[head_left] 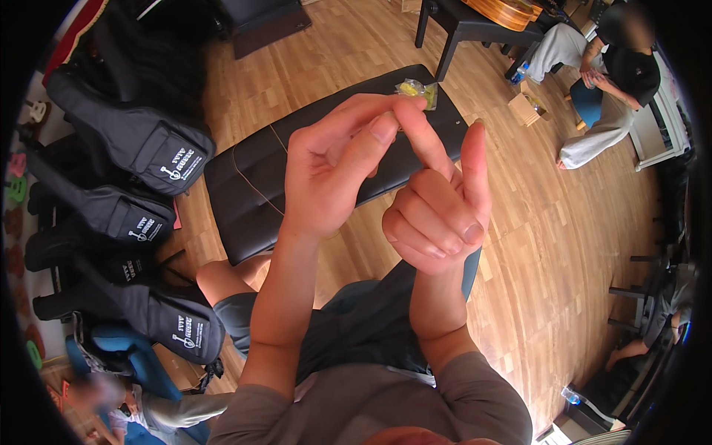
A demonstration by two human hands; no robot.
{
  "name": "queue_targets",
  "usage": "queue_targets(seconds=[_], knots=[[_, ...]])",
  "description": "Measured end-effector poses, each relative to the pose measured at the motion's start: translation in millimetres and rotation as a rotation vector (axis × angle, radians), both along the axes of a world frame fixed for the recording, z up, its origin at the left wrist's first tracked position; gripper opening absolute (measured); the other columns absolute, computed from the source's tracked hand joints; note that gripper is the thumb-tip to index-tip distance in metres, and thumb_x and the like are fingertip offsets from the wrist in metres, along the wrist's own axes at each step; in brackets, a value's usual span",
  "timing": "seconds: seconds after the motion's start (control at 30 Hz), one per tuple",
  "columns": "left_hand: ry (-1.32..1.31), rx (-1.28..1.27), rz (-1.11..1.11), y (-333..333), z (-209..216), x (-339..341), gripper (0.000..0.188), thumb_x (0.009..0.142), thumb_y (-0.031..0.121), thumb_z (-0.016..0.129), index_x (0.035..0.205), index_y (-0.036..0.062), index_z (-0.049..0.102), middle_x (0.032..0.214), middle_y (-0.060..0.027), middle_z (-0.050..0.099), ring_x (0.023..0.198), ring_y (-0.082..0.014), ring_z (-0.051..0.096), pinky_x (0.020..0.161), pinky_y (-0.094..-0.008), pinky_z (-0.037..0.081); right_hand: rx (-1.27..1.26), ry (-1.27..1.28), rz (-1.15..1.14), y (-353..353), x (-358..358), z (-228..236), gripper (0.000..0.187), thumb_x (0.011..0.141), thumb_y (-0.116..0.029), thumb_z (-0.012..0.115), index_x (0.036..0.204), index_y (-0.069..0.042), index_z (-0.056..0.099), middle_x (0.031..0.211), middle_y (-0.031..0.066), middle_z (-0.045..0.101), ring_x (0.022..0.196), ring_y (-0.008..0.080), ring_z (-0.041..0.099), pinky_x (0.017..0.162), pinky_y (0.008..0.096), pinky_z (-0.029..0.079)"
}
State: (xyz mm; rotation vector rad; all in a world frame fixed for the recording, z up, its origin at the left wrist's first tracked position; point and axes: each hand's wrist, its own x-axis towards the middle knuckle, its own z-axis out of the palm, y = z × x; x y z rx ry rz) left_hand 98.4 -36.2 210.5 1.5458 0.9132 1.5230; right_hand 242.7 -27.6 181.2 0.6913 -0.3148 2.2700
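Observation:
Both hands are raised over a black padded bench, close together. My left hand (pixel 334 159) has its fingers bent over and the thumb drawn in beside them. My right hand (pixel 437 211) has three fingers curled into the palm, its thumb pointing up and its index finger reaching to the left fingertips. What the curled fingers hold, if anything, is hidden or too small to make out. Behind the fingertips, on the bench (pixel 252 215), lie small clear plastic bags (pixel 409 87) with yellow contents. A thin brown cord (pixel 254 187) crosses the bench's left part.
Black instrument bags (pixel 163 144) stand along the left. A dark stand (pixel 475 18) with a wooden stringed instrument (pixel 504 11) is at the back. On the right are a small cardboard box (pixel 528 109) and a seated person (pixel 627 70); another person (pixel 148 408) sits lower left.

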Motion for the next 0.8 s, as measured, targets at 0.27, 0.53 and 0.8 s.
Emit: queue_targets(seconds=[0.27, 0.53, 0.8], knots=[[-0.103, 0.145, -0.009, -5.5, 4.2, 2.2, 0.023, 0.094, -0.001, 0.066, 0.116, -0.0048, 0.07, 0.117, -0.013, 0.071, 0.075, -0.0057, 0.053, 0.065, -0.0217, 0.041, 0.0, 0.051, 0.065, -4.8, -0.9, 1.2, 0.08, 0.107, -0.062, 0.017, 0.161, -0.004, 0.009, 0.061, -0.0009, 0.06, 0.046, 0.0103, 0.052, 0.05, 0.0256, 0.044], [0.067, 0.278, -0.038, -5.6, 6.9, -2.5, 0.03, 0.096, 0.003, 0.058, 0.122, -0.0113, 0.064, 0.121, -0.0215, 0.068, 0.091, -0.0167, 0.066, 0.061, -0.0214, 0.043, 0.029, 0.092, 0.088, -7.3, 2.6, 3.9, 0.085, 0.105, -0.066, 0.018, 0.161, -0.003, 0.008, 0.062, 0.0002, 0.06, 0.046, 0.0098, 0.052, 0.049, 0.0244, 0.044], [0.036, 0.28, -0.069, -2.0, 4.3, -3.0, 0.025, 0.094, -0.004, 0.06, 0.117, -0.0109, 0.065, 0.117, -0.0222, 0.067, 0.108, -0.0276, 0.065, 0.096, -0.0401, 0.052, -0.002, 0.1, 0.085, -8.1, 1.4, 6.0, 0.088, 0.104, -0.068, 0.019, 0.161, -0.001, 0.009, 0.061, 0.0005, 0.06, 0.044, 0.0097, 0.052, 0.048, 0.0239, 0.044]])
